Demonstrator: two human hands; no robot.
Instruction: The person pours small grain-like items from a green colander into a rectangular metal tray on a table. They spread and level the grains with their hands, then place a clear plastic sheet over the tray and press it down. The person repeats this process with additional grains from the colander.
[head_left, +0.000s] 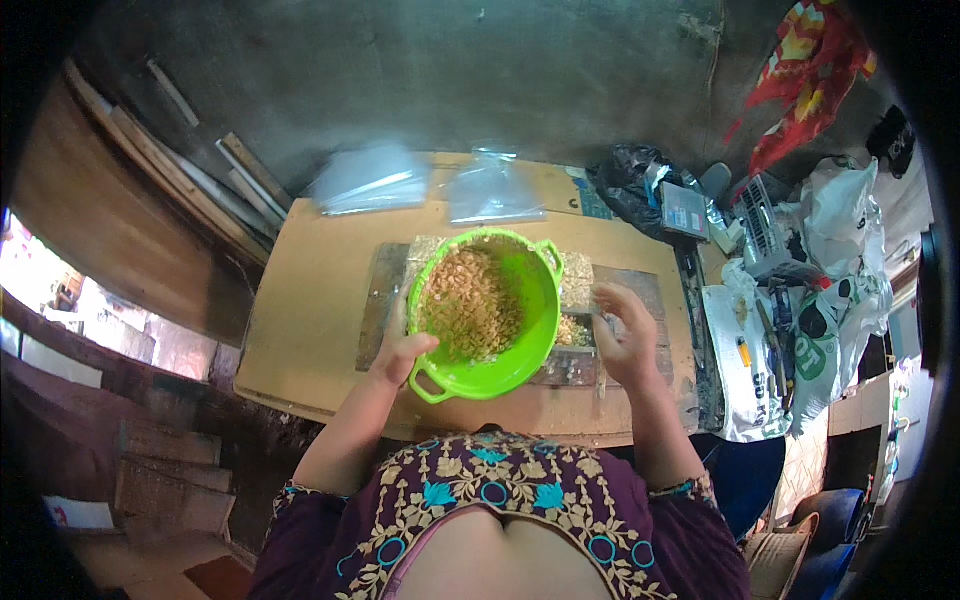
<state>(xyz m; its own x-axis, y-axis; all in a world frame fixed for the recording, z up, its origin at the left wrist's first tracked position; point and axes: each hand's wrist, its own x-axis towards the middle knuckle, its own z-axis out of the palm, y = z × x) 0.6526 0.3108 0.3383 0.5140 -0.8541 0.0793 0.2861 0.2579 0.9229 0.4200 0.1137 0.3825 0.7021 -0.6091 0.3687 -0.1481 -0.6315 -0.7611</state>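
A bright green plastic basin (538, 346) with two loop handles is tilted above the table. Loose tan pieces (469, 300) that look like shelled nuts are heaped toward its left side. My left hand (401, 352) grips the basin's left rim, thumb over the edge and fingers underneath. To the right of the basin, my right hand (626, 330) is apart from it, fingers spread and slightly curled, with nothing visible in them. Under the basin lies a dark wooden board (634, 285) bearing pale, grainy slabs (576, 281) and some loose bits (571, 331). The basin hides much of the board.
Clear plastic bags or sheets (375, 180) lie in two stacks along the back of the wooden table (300, 300). A black plastic bag (630, 187) and a clear plastic box (684, 210) sit back right. White sacks (750, 375) with tools flank the right side; planks (247, 187) lean left.
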